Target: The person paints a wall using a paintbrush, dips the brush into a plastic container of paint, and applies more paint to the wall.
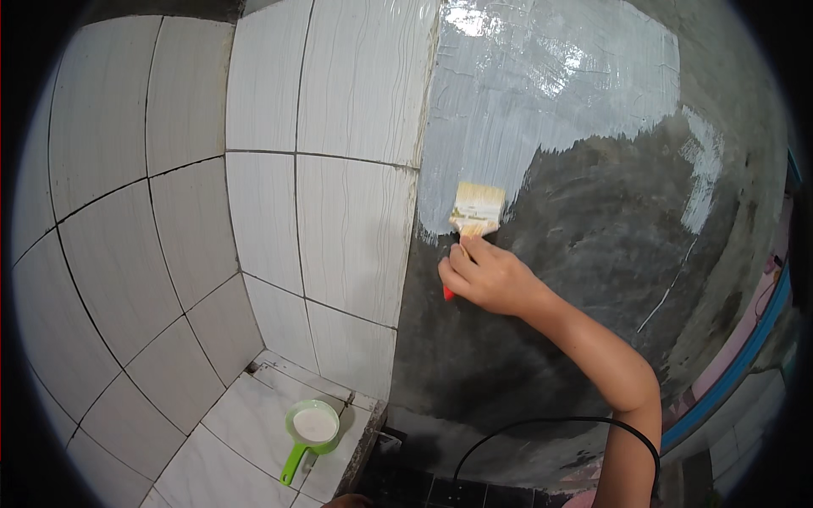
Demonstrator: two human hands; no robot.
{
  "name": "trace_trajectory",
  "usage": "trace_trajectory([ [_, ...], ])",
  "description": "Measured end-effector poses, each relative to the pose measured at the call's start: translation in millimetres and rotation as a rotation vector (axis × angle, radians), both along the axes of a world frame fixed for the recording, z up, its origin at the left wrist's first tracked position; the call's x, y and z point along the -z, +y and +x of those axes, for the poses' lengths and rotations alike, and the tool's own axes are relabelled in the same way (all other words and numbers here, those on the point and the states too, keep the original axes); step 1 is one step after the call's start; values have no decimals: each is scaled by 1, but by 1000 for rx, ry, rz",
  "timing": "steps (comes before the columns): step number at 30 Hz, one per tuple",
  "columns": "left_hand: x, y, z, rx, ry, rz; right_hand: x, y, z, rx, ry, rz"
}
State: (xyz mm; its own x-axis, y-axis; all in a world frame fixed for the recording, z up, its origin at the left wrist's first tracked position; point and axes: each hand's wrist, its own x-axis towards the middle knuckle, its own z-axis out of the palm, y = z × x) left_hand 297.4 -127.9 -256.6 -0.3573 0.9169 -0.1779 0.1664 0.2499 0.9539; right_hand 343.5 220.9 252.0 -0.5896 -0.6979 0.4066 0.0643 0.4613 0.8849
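Observation:
My right hand point(492, 276) grips a flat paintbrush point(477, 206) by its handle, whose red end pokes out below the fingers. Its pale bristles point up and lie against the wet light-grey coating point(489, 127) on the wall, close to the tile edge. White coating smears the brush's ferrule. Bare dark-grey cement point(571, 254) surrounds the hand below and to the right. At the bottom edge a sliver of skin point(346, 501) may be my left hand, but too little shows to be sure. A green long-handled dipper point(295, 460) holds whitish liquid point(315, 424) on the tiled ledge.
White wall tiles point(352, 222) meet at a corner on the left. The tiled ledge point(241, 438) ends at a rough edge above dark floor tiles point(457, 492). A black cable point(540, 420) loops across near my forearm. Blue trim point(730, 374) runs along the far right.

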Motion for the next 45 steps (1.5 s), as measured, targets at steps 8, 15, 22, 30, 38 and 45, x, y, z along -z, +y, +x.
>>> trace_trajectory([
  [8, -2, 8, -32, 88, 65, -16, -60, -24, 8, -215, 76, -166],
  [15, -9, 47, -54, 164, 124, 36, -215, -11, 6, -370, 342, -276],
  [22, -30, 77, -81, 196, 199, 67, -283, 14, -15, -285, 414, -472],
  [30, -47, 72, -87, 281, 256, 37, -190, 0, -13, -157, 211, -414],
  [38, -73, 73, -94, 336, 328, 9, -109, -31, 9, -62, 26, -476],
  [45, -110, 88, -91, 372, 390, -11, -239, -11, -7, -393, 362, -303],
])
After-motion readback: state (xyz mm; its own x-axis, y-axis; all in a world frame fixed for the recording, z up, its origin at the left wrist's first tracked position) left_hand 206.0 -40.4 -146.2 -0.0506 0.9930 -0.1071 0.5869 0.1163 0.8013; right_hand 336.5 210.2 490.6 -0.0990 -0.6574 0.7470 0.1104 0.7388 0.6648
